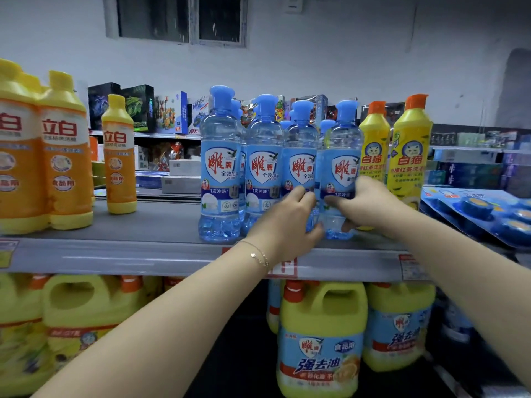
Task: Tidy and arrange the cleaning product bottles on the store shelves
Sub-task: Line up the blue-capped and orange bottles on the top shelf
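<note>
Near: both forearms reach up and forward to the grey metal shelf edge (115, 254). Left hand (283, 222), thin gold bracelet (260, 257) at the wrist, cups the base of the third clear blue dish-soap bottle with blue cap (300, 156), thumb under, fingers round the label. Right hand (365, 202) wraps the fourth clear blue bottle (343, 156) just beside it, thumb on the front, fingers behind, probably closed though the far side is hidden. Both bottles upright, long axis vertical, standing at the shelf front, almost touching, directly ahead of each palm. Each hand equally near its own bottle. Left of them, two more blue bottles (221, 168) in line. Farther right, yellow orange-capped bottles (408, 156); far left, orange-yellow bottles (67, 156).
</note>
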